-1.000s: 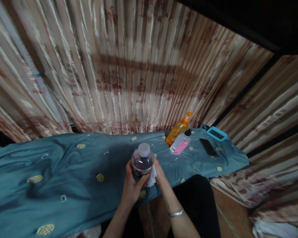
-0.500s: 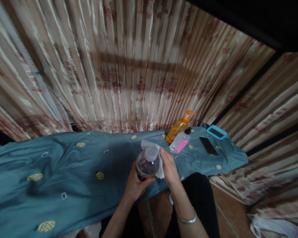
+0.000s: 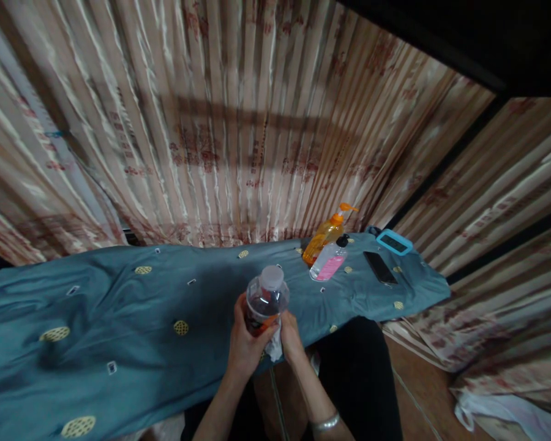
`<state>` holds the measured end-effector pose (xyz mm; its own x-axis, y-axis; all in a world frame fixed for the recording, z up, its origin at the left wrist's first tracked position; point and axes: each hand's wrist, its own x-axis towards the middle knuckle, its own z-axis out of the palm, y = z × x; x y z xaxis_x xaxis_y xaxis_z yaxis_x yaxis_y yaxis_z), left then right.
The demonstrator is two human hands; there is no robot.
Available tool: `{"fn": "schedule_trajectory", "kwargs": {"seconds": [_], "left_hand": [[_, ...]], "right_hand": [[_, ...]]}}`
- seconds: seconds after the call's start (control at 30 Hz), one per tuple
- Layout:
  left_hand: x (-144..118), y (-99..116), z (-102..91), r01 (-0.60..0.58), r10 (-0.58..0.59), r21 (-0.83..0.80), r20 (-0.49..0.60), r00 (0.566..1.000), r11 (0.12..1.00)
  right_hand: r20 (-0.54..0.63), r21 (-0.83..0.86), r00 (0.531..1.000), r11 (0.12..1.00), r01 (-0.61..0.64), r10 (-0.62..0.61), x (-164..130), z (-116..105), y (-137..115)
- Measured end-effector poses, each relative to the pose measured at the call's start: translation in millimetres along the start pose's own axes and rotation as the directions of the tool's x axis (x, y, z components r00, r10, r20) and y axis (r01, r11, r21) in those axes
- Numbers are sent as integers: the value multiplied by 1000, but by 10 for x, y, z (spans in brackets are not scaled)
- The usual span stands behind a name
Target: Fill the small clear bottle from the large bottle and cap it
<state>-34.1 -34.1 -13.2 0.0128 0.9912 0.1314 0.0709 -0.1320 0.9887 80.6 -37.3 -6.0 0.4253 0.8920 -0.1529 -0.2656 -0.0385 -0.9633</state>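
Observation:
A clear plastic bottle [image 3: 267, 298] with a whitish cap and an orange-and-dark label stands upright between my hands, above the cloth-covered surface. My left hand [image 3: 247, 343] is wrapped round its left and near side. On the bottle's right side, my right hand [image 3: 292, 338] presses a white cloth or tissue [image 3: 274, 348] against it, low on the bottle. Much of the white piece and the bottle's lower part are hidden behind my fingers.
Right of the bottle stand an orange pump bottle [image 3: 324, 239] and a clear bottle with a pink label [image 3: 329, 260]. Beyond lie a dark phone [image 3: 380, 267] and a blue-framed digital clock [image 3: 394, 242]. A teal pineapple-print cloth [image 3: 133, 318] covers the surface; curtains [image 3: 239, 122] hang behind.
My right hand has moved down and left along the bottle with the white piece, which earlier showed beside the cap. The bottle has shifted slightly; my left hand keeps its grip. The view has shifted a little.

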Motion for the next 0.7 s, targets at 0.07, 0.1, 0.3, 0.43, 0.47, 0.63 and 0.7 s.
{"fn": "schedule_trajectory", "kwargs": {"seconds": [0.07,0.1,0.3,0.43,0.47,0.63,0.7], "left_hand": [[-34,4,4,24,-24,4,1,1000,1000],[-44,6,3,23,-23,9,11,1000,1000],[-31,55,-17,-28,31,-25,130,991,999],[-18,96,16,-41,43,-28,114,993,999],[-15,101,29,-38,42,-35,107,993,999],[-8,99,65,-35,38,-61,35,999,998],[-23,110,57,-27,28,-69,19,999,997]], "right_hand": [[-27,4,1000,1000,3,-3,-62,-5,-17],[-35,11,999,1000,10,-10,-84,-3,-72],[4,41,991,991,131,-131,-96,32,-701],[100,31,979,984,177,-180,-22,83,-862],[95,34,980,984,173,-176,2,96,-833],[29,55,998,997,60,-61,74,77,-388],[23,54,1000,998,18,-20,61,9,-164]]}}
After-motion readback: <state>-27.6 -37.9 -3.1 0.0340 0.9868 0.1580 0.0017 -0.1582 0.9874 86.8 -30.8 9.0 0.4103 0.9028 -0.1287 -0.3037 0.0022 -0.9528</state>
